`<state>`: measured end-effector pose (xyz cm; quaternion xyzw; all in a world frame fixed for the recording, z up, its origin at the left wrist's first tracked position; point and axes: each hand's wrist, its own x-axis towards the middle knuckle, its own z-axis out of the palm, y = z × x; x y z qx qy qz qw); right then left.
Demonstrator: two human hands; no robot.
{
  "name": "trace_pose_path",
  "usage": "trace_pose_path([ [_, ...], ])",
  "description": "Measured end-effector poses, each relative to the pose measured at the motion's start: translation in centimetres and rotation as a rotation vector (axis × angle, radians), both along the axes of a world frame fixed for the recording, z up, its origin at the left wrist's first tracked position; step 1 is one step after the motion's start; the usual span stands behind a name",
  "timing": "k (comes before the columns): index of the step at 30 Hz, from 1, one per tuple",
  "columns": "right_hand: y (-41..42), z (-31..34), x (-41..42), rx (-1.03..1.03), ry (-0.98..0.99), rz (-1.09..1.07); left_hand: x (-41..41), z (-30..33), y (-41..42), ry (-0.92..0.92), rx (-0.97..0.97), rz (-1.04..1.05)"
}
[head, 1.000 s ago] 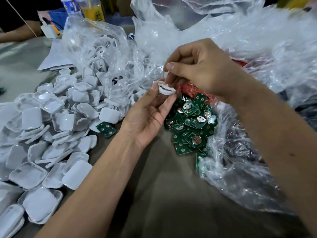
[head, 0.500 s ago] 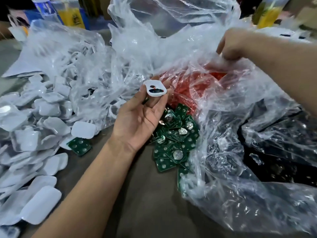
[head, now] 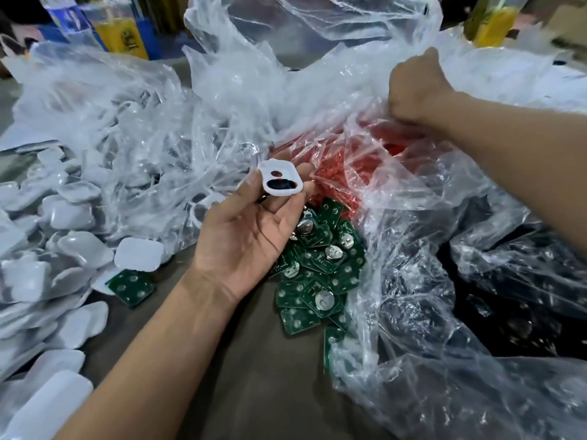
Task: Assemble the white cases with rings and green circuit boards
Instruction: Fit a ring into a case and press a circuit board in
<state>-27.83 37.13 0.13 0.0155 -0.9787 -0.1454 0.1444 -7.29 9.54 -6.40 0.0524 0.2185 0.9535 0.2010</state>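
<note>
My left hand (head: pixel 251 236) holds a small white case (head: pixel 279 181) at its fingertips, palm up; the case shows dark openings on its face. Just below and right of that hand lies a heap of green circuit boards (head: pixel 317 271), some with round silver cells. One more green board (head: pixel 130 287) lies alone to the left. My right hand (head: pixel 416 90) is curled at the mouth of a clear plastic bag (head: pixel 365 147) holding red parts (head: pixel 340 173); its fingertips are hidden by the plastic.
A big pile of white case halves (head: pixel 57 249) covers the left of the brown table (head: pixel 254 376). Crumpled clear bags (head: pixel 444 312) fill the middle and right. Bottles and a yellow drink pouch (head: pixel 124 36) stand at the back.
My right hand left the white case and moved up and right to the bag with the red parts. My left hand kept the case, its face turned up towards me.
</note>
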Motion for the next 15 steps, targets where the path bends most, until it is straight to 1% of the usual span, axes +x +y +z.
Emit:
trace_pose_path([
  [2, 0.4, -0.1, -0.9, -0.006, -0.005, -0.008, -0.1, -0.1, 0.0, 0.011, -0.011, 0.003],
  [5, 0.8, -0.3, -1.7, -0.038, -0.059, -0.079, -0.2, -0.1, -0.1, 0.025, -0.025, -0.002],
  [11, 0.0, -1.2, -2.0, -0.282, -0.141, -0.108, -0.3, -0.3, 0.0, 0.017, 0.01, -0.029],
  [13, -0.3, -1.1, -1.9, -0.309, -0.098, -0.148, -0.3, -0.3, 0.0, 0.009, 0.023, -0.028],
  [15, -0.5, -1.2, -2.0, -0.36, 0.015, -0.168, -0.3, -0.3, 0.1, 0.011, 0.01, -0.017],
])
